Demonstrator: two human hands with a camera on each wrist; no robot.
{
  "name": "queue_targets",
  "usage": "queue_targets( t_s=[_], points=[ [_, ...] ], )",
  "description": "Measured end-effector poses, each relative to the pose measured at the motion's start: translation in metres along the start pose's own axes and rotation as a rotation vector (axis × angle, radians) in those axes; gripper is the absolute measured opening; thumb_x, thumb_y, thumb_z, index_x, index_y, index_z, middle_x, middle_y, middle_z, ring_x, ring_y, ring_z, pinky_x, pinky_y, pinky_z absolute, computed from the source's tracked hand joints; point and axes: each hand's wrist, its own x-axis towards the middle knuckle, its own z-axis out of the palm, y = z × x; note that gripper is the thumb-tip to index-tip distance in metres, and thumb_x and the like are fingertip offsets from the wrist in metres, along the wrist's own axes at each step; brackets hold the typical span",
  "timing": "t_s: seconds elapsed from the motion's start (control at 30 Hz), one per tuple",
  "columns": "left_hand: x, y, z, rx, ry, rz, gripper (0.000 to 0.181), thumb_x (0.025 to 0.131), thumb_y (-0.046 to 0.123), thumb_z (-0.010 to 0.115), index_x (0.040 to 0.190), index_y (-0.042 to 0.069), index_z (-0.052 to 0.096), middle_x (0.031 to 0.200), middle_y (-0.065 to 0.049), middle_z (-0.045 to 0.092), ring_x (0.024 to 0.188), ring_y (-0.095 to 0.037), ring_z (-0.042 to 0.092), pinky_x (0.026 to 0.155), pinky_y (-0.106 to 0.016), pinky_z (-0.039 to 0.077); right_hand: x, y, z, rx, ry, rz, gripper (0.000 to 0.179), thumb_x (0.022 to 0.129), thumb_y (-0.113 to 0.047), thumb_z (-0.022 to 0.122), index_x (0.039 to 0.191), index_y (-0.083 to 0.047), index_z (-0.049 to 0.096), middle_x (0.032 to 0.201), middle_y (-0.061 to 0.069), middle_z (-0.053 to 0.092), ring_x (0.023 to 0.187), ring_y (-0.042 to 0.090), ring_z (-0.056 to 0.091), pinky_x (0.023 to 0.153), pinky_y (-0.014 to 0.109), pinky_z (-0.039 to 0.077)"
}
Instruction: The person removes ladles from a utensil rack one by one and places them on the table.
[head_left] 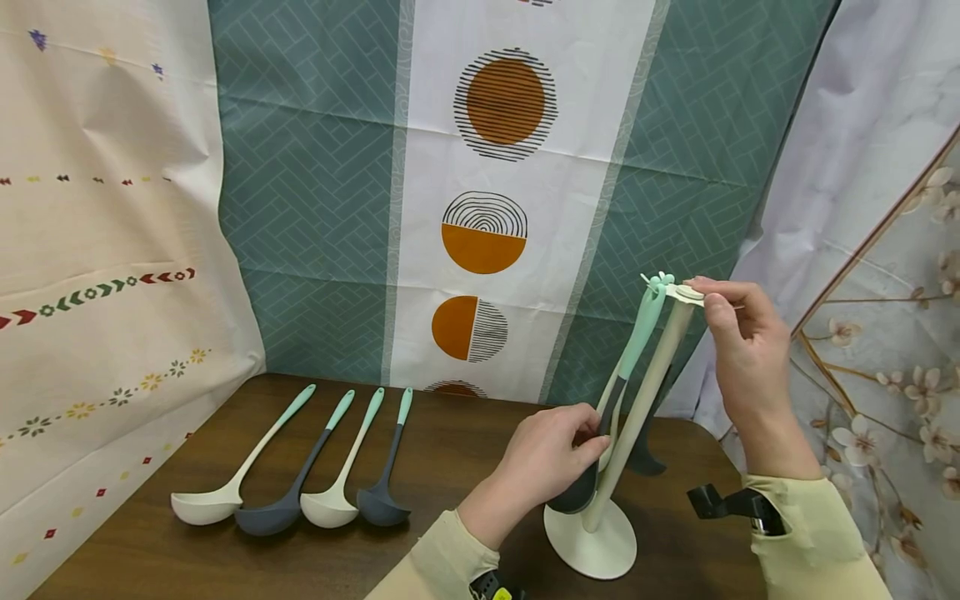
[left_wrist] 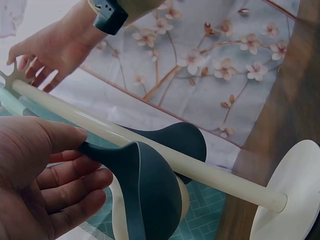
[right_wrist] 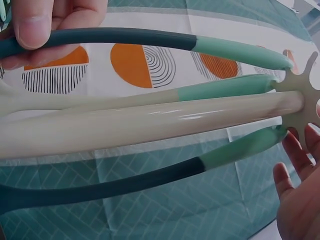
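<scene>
A cream utensil stand (head_left: 647, 408) leans at the right of the table, its hooked top (right_wrist: 300, 92) at the upper end of the pole. My right hand (head_left: 752, 358) grips the edge of that top between thumb and fingers. With thumb and fingertips, my left hand (head_left: 536, 454) pinches a dark ladle (left_wrist: 157, 192) low on its handle, just above the bowl. The ladle's mint-green grip end (right_wrist: 240, 52) meets a hook. Beside it hangs a cream utensil (right_wrist: 150, 97) with a mint grip. Another dark utensil (left_wrist: 185, 145) hangs behind the pole, its head partly hidden.
Several ladles lie in a row at the left of the brown table (head_left: 450, 467): a cream ladle (head_left: 206, 507), a dark ladle (head_left: 270, 517) and a further pair beside them. The stand's round base (head_left: 592, 546) is near the front. Patterned cloths (head_left: 315, 208) hang behind and at both sides.
</scene>
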Motion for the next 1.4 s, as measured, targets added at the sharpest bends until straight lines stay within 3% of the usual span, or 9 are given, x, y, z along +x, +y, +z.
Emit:
queue_targets(
  t_s=[0.1,0.3,0.47,0.7,1.1,1.23,1.4],
  points=[
    [-0.001,0.0,-0.001,-0.003,0.003,0.003,0.009,0.104,0.027,0.081,0.105,0.02,0.076,0.094,0.016,0.074,0.079,0.002,0.061,0.072,-0.019,0.048,0.001,-0.002,0.002,-0.06,-0.003,-0.017,0.026,0.109,-0.007,0.063,0.124,0.013,0.07,0.125,0.008,0.078,0.125,0.022,0.065,0.11,0.028,0.041],
    [-0.001,-0.001,-0.003,-0.012,0.007,0.011,0.008,0.103,0.025,0.081,0.104,0.02,0.076,0.093,0.015,0.074,0.079,0.001,0.063,0.071,-0.019,0.048,-0.002,-0.013,0.007,-0.35,0.004,-0.015,0.033,0.114,-0.02,0.056,0.127,0.007,0.071,0.128,-0.004,0.077,0.127,0.016,0.064,0.105,0.027,0.042],
    [-0.001,0.0,-0.003,-0.005,-0.002,0.018,0.008,0.104,0.025,0.08,0.107,0.018,0.076,0.097,0.013,0.075,0.085,-0.006,0.07,0.074,-0.019,0.05,-0.004,-0.016,0.01,-0.456,0.029,-0.022,0.036,0.115,-0.023,0.051,0.128,0.001,0.074,0.126,-0.014,0.073,0.129,0.012,0.057,0.103,0.026,0.04],
    [-0.001,0.003,-0.004,-0.002,-0.004,0.016,0.008,0.104,0.026,0.08,0.107,0.019,0.077,0.097,0.014,0.076,0.083,-0.001,0.066,0.075,-0.019,0.05,-0.003,-0.014,0.008,-0.543,0.084,-0.11,0.036,0.112,-0.016,0.049,0.121,0.0,0.08,0.125,-0.018,0.069,0.129,0.007,0.054,0.104,0.022,0.037],
    [-0.002,0.003,-0.007,0.003,0.002,0.025,0.008,0.104,0.026,0.081,0.106,0.019,0.077,0.094,0.016,0.073,0.08,0.0,0.064,0.074,-0.017,0.048,-0.006,-0.024,0.02,-0.629,0.064,-0.142,0.037,0.115,-0.014,0.046,0.129,-0.009,0.08,0.122,-0.024,0.068,0.122,0.001,0.052,0.099,0.023,0.035],
    [-0.002,0.003,-0.008,0.002,0.005,0.035,0.008,0.104,0.026,0.08,0.106,0.019,0.076,0.094,0.016,0.072,0.08,0.001,0.064,0.074,-0.017,0.048,-0.009,-0.024,0.02,-0.638,0.078,-0.137,0.034,0.116,-0.022,0.051,0.131,-0.01,0.08,0.123,-0.022,0.07,0.121,0.0,0.054,0.098,0.022,0.036],
    [-0.002,0.002,-0.01,0.011,0.011,0.049,0.009,0.104,0.027,0.081,0.106,0.019,0.075,0.093,0.015,0.071,0.078,0.002,0.061,0.073,-0.017,0.048,-0.01,-0.026,0.021,-0.692,0.078,-0.137,0.029,0.114,-0.028,0.064,0.133,-0.014,0.081,0.13,-0.008,0.075,0.127,0.004,0.057,0.104,0.023,0.037]
  ],
)
